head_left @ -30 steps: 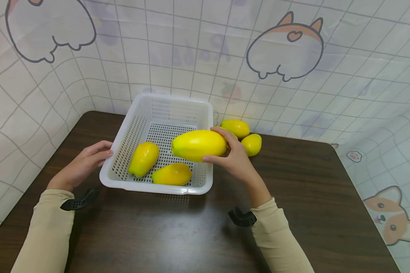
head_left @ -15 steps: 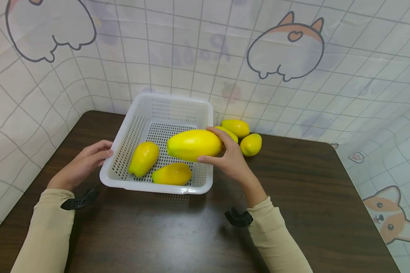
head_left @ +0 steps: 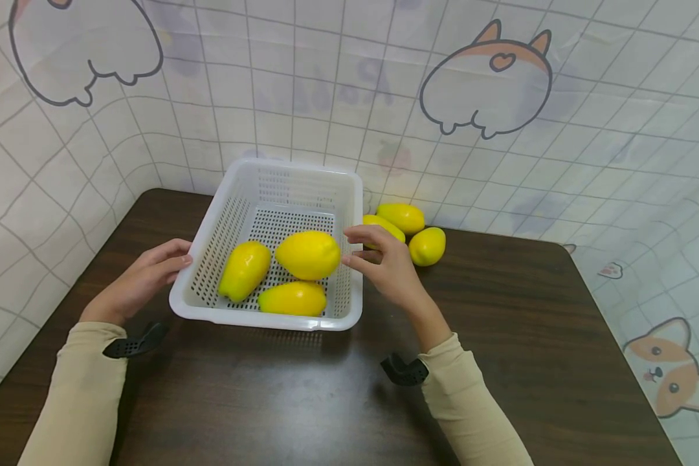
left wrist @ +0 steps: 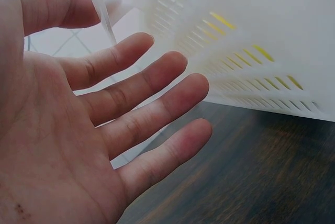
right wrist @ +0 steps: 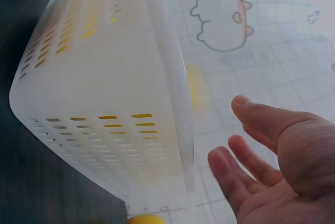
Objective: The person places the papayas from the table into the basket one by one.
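Note:
A white perforated plastic basket (head_left: 266,321) on the table contains several yellow fruits that look like papayas. One papaya (head_left: 309,255) is at the basket's right, above a second papaya (head_left: 292,298); a third papaya (head_left: 245,271) lies to the left. My right hand (head_left: 387,264) is by the right rim, fingers parted and holding nothing, thumb tip close to the nearest papaya. In the right wrist view this hand (right wrist: 277,161) is beside the basket wall. My left hand (head_left: 142,278) touches the left rim; in the left wrist view its thumb overlaps the rim and its fingers (left wrist: 152,111) spread straight.
Several more yellow fruits (head_left: 428,246) lie on the dark wooden table (head_left: 501,323) just right of the basket, near the back edge. A white grid-patterned sheet (head_left: 326,97) with cartoon animals hangs behind and along both sides.
The right hand carried the papaya left over the basket and let it go; it now lies in the basket beside the other two. The left hand stayed at the rim.

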Demonstrator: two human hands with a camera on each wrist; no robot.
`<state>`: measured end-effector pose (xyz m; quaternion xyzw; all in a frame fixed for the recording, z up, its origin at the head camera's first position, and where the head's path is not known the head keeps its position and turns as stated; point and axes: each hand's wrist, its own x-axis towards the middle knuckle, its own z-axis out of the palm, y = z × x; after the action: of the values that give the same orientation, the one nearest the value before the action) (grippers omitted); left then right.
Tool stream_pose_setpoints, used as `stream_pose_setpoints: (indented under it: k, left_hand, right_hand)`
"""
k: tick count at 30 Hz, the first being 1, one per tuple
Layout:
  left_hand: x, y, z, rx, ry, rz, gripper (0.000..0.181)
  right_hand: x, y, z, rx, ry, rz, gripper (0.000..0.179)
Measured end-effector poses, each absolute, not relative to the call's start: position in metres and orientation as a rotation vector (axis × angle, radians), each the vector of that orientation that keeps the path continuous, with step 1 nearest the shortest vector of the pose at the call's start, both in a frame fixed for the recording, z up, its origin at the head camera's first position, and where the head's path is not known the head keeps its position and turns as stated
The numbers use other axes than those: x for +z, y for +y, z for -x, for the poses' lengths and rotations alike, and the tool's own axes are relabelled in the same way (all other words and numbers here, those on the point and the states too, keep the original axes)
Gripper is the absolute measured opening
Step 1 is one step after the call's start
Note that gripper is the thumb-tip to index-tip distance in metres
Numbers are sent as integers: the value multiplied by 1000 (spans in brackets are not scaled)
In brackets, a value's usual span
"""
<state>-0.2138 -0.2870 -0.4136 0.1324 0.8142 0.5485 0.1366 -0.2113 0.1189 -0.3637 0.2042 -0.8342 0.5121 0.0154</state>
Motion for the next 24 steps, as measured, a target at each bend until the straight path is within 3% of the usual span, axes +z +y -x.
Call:
stream_pose_setpoints:
  k: [3,24]
  left_hand:
    - [-414,-287,214,1586,2356,-380,39]
    - [-415,-287,214,1567,2371,-366,41]
  right_hand:
    - [-364,119,212,1540,-2611,-603,41]
    - [-369,125,211,1574,-2585,-487,41]
